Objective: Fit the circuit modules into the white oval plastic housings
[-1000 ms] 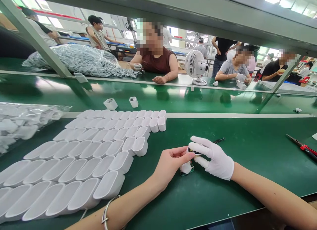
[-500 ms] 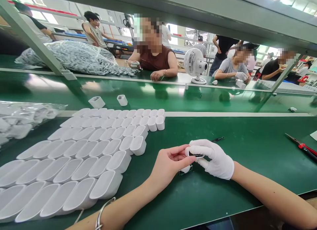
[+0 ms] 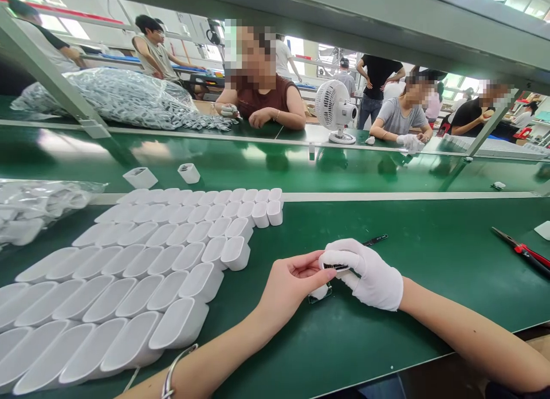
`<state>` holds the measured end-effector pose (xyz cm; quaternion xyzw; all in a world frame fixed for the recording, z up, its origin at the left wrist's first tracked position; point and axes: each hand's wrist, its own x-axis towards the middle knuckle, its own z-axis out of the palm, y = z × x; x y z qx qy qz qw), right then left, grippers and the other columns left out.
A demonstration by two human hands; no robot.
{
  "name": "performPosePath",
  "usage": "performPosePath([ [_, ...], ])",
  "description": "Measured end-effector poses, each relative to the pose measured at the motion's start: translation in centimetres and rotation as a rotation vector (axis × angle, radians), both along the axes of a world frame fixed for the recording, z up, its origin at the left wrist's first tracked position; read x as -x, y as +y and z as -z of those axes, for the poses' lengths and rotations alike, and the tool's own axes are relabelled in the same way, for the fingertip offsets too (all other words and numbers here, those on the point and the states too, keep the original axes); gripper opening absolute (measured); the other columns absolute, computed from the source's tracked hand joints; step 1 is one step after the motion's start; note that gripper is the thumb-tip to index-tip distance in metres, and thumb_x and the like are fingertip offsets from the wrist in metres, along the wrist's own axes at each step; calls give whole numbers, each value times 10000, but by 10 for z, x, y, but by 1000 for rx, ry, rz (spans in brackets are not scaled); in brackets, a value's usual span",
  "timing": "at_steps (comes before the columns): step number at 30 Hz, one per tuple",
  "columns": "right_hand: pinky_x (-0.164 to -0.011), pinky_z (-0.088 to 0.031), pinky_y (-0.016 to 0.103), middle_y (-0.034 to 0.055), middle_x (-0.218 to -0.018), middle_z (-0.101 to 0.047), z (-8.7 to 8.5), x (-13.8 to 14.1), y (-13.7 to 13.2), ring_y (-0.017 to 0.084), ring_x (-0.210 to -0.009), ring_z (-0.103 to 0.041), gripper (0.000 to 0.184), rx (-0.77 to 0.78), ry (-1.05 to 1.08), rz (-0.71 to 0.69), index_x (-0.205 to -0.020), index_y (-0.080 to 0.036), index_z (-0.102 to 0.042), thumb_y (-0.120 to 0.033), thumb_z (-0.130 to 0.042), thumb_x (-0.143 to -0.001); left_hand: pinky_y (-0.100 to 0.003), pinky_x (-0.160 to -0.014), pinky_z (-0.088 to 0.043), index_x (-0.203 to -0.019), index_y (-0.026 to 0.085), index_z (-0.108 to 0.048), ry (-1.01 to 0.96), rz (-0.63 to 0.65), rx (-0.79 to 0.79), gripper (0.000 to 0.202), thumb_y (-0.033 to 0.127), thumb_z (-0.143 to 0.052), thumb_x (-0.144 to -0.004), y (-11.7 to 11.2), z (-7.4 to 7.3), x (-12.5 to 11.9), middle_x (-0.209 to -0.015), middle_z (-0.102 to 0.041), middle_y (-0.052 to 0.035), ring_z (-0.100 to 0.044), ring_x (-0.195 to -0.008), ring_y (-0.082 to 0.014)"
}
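Observation:
My left hand [image 3: 289, 284], bare, pinches the near-left side of a small white plastic casing with a dark inside [image 3: 336, 267]. My right hand [image 3: 368, 276], in a white glove, grips the same casing from the right and above, so much of it is covered by fingers. Just below the hands, a small white part with a dark edge [image 3: 318, 293] lies on the green table [image 3: 344, 347]. Behind the gloved hand, black tweezers [image 3: 376, 239] stick out, partly hidden.
Rows of white oval cups [image 3: 176, 323] fill the table's left side. Red-handled pliers [image 3: 522, 250] lie at the right. White housings [image 3: 140, 177] sit on the green belt [image 3: 240, 172] beyond. Farther back are a white fan [image 3: 336, 109], a bag of grey parts [image 3: 124, 98] and co-workers.
The white housings on the belt have moved left. Both my hands keep their hold on the casing, which looks slightly tilted. The view has shifted slightly.

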<state>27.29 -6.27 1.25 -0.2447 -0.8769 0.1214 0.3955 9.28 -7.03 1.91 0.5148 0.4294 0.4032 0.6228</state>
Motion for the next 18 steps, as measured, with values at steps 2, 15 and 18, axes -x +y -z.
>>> performPosePath([
  [2, -828, -515, 329, 69, -1081, -520, -4, 0, -1, 149, -964, -554, 444, 24, -29, 0, -1205, -273, -427, -31, -430, -832, -224, -559, -419, -954, 172, -731, 7, 11, 3, 388, 358, -775, -616, 0, 0, -1, -707, -659, -24, -534, -608, -139],
  [15, -981, -436, 426, 149, -1309, -506, -6, 0, -5, 221, -1154, -543, 664, 1080, 473, -77, -1361, -200, -369, -403, -637, -788, -275, -714, -501, -1014, 172, -705, -25, -45, 46, 481, 342, -805, -575, 1, 0, 0, -876, -712, -46, -622, -788, -201],
  [18, -988, -436, 432, 123, -1161, -628, -8, 3, -5, 226, -1078, -595, 622, 1161, 535, 13, -1238, -149, -517, -350, -738, -693, -282, -731, -514, -1047, 162, -686, -39, -60, 46, 520, 312, -813, -565, 1, 2, 0, -911, -713, -51, -624, -804, -203],
])
